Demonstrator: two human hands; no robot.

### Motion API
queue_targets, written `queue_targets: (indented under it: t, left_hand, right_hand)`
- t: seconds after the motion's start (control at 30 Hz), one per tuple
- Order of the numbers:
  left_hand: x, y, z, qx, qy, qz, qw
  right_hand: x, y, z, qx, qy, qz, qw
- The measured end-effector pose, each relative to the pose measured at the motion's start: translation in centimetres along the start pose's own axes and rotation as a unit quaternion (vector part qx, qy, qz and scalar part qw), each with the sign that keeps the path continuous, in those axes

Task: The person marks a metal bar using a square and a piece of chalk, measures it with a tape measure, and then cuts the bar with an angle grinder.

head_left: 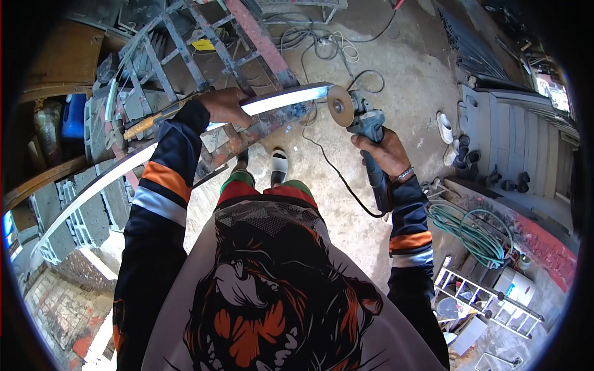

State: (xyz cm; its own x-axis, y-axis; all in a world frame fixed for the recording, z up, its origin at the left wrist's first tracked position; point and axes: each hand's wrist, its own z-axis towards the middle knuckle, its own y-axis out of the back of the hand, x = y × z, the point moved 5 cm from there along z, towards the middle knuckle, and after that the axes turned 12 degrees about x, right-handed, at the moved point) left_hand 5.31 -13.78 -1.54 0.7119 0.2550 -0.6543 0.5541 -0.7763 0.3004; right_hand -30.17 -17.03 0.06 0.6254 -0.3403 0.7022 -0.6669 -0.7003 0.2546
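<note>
Paint-spattered red-and-grey metal frame with crossbars (269, 52), on the floor ahead of the person. Long, narrow, bright silvery metal strip (288, 100), lying across the frame and running off to lower left; judged light for its length, springy, smooth and liable to slip, best held close to the worked end. Compact blue-grey angle grinder (375, 173) with black cord (342, 180), judged dense and stiff, best taken round its slim body. Right hand (388, 153): grip wrapped closed round that body. Left hand (224, 106): grip closed over the strip, underside hidden. Thin, round tan disc (341, 106), judged brittle, at the strip's far end; contact cannot be told.
</note>
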Motion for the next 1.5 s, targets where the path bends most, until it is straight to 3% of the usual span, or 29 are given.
queue_targets:
  t: [0.5,0.63,0.73,0.83,1.07,1.47,1.5]
  left_hand:
    - [0.5,-0.4,0.3,-0.007,-0.004,0.001,1.0]
    - [2.0,-0.7,1.0,-0.014,0.029,-0.003,0.999]
    - [1.6,-0.7,0.8,-0.017,0.044,0.006,0.999]
    - [3.7,-1.5,2.0,-0.01,0.058,-0.009,0.998]
    - [2.5,-1.5,1.2,-0.028,0.054,0.031,0.998]
    - [1.4,-1.2,0.4,-0.021,0.072,0.04,0.996]
    - [1.2,-1.1,0.3,-0.02,0.067,0.037,0.997]
  right_hand:
    - [-0.4,0.0,0.3,0.005,0.016,-0.032,0.999]
    - [-1.0,0.0,0.6,0.018,0.005,-0.023,1.0]
    - [-0.6,0.1,0.7,0.016,0.08,-0.02,0.996]
    - [-0.4,0.0,0.3,0.026,0.034,-0.037,0.998]
    - [-0.6,-0.3,0.5,0.016,0.086,-0.015,0.996]
    - [-0.9,0.0,0.6,-0.001,0.082,-0.076,0.994]
    - [-1.5,0.1,0.8,0.005,0.049,-0.07,0.996]
